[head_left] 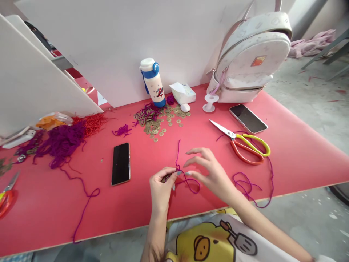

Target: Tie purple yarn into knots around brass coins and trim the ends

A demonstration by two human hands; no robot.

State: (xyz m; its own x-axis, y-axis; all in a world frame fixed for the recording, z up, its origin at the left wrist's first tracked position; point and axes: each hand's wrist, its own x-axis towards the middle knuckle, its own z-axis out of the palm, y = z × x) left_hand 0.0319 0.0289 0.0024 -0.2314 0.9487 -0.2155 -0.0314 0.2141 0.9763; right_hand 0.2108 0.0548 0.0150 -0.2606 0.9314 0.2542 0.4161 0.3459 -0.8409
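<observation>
Left hand [160,187]: thumb and fingers pinched together on purple yarn [178,169], the knotted part sitting at the fingertips; a dark item within the grip is mostly hidden and cannot be identified. Right hand [211,171]: fingers spread and curved, just beside the left fingertips; contact with the yarn cannot be determined. A loop of the yarn lies between the hands, and a short end extends beyond them over the red tabletop [152,154]. Left of the left hand lies a dark-screened phone [120,163]; farther left, a purple yarn pile [64,140]. Beyond both hands, holed coins [154,126] are scattered before a white-and-blue bottle [153,82], which carries a red-and-blue figure print. Right of the bottle, a tissue packet [185,94] bears printing too small to read. Right of the right hand are scissors [232,135] with yellow and red handles, and beyond them a second phone [248,118]. Farthest out stands a pale backpack [251,62], patterned with faint emblems; its orange-red patch [258,60] has markings that are illegible at this size.
</observation>
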